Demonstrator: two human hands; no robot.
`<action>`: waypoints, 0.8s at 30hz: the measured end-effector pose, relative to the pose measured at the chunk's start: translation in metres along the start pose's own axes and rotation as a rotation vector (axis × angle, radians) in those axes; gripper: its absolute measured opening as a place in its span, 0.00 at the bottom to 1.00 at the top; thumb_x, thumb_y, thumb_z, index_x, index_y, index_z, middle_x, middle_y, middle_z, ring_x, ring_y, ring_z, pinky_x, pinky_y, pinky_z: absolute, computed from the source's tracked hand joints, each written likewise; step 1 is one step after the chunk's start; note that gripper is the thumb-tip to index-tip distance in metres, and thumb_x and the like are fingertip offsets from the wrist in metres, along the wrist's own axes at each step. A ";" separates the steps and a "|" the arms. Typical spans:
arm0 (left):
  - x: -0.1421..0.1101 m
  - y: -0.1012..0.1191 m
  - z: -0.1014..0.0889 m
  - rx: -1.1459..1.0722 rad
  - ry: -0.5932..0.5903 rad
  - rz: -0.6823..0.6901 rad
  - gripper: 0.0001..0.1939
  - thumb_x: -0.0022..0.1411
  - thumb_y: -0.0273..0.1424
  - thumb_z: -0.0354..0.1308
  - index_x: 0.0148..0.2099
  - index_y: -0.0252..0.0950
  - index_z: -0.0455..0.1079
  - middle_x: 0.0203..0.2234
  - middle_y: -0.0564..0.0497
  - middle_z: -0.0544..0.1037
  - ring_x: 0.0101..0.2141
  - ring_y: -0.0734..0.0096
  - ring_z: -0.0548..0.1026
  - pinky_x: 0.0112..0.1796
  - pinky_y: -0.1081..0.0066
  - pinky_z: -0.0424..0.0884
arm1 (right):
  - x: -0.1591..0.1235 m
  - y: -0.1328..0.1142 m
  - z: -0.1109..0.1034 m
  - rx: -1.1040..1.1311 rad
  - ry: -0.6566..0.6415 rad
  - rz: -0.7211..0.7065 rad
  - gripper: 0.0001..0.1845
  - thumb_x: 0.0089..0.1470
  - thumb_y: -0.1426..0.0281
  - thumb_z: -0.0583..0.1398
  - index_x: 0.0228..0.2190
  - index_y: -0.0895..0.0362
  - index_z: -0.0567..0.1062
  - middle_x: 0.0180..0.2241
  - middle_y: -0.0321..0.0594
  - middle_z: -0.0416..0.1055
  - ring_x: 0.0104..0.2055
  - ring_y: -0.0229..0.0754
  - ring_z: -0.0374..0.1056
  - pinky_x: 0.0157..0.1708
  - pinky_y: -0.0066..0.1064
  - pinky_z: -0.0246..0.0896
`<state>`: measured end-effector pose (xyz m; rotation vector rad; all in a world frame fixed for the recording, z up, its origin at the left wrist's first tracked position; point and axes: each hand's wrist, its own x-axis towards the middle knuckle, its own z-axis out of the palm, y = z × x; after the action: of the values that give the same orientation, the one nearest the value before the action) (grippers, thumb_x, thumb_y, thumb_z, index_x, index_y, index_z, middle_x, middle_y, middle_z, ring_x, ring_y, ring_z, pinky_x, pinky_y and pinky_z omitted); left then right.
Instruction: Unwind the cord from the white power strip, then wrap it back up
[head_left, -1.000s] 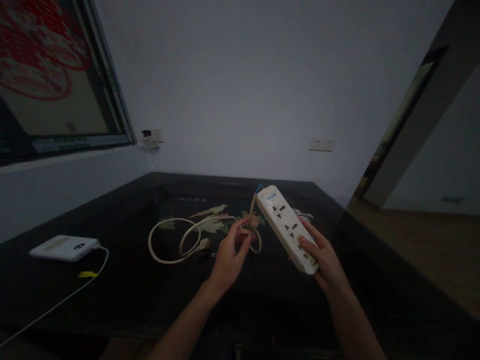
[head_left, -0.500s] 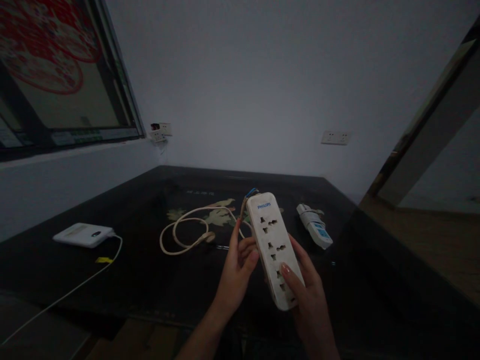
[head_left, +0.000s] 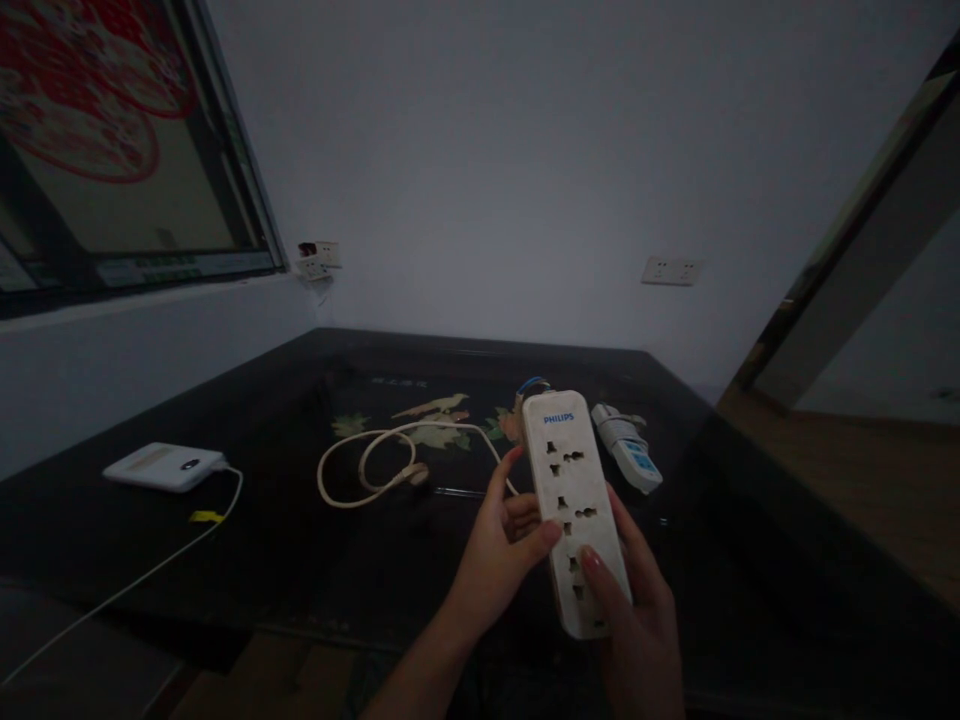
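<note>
A white power strip marked PHILIPS is held tilted above the black table, its socket face turned toward me. My right hand grips its lower right part, thumb lying on the face near the bottom sockets. On the other side, my left hand has its thumb on the strip's left edge; the index finger points up along that side and the other fingers curl partly behind. Blue and brown wires stick out at the strip's top end. A cream cable with a plug loops over the table to the left.
Right of the strip lies another white plug-in device with its cord wrapped around it. A white power bank with a thin cable rests on the left of the black table. Wall sockets are on the back wall.
The power strip and both hands have moved to the right and slightly down, with the strip more upright. My left thumb has come onto the strip's left edge.
</note>
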<state>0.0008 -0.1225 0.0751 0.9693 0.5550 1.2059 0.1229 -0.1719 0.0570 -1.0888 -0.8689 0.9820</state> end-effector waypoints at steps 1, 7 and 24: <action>-0.001 0.000 0.002 -0.003 -0.008 -0.005 0.58 0.45 0.41 0.71 0.67 0.35 0.38 0.40 0.38 0.80 0.43 0.53 0.78 0.48 0.56 0.70 | -0.001 0.001 0.001 -0.012 0.009 0.000 0.33 0.50 0.60 0.64 0.58 0.44 0.65 0.60 0.38 0.63 0.60 0.56 0.60 0.56 0.49 0.59; -0.009 0.006 0.007 0.020 0.087 0.023 0.59 0.42 0.39 0.72 0.68 0.41 0.39 0.50 0.39 0.75 0.47 0.52 0.76 0.45 0.62 0.74 | -0.013 0.020 0.021 -0.103 -0.011 -0.095 0.34 0.52 0.60 0.63 0.59 0.44 0.63 0.63 0.37 0.57 0.65 0.54 0.50 0.61 0.51 0.51; -0.021 0.094 -0.085 0.163 0.423 0.084 0.38 0.42 0.38 0.70 0.55 0.34 0.62 0.40 0.40 0.80 0.35 0.53 0.80 0.31 0.63 0.79 | 0.063 -0.011 0.028 -0.611 -0.654 -0.308 0.11 0.58 0.67 0.57 0.38 0.54 0.79 0.36 0.42 0.76 0.40 0.44 0.72 0.38 0.34 0.68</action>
<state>-0.1223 -0.1101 0.1098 0.8820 0.9663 1.4702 0.1201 -0.1061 0.0803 -1.0899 -1.9025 0.8318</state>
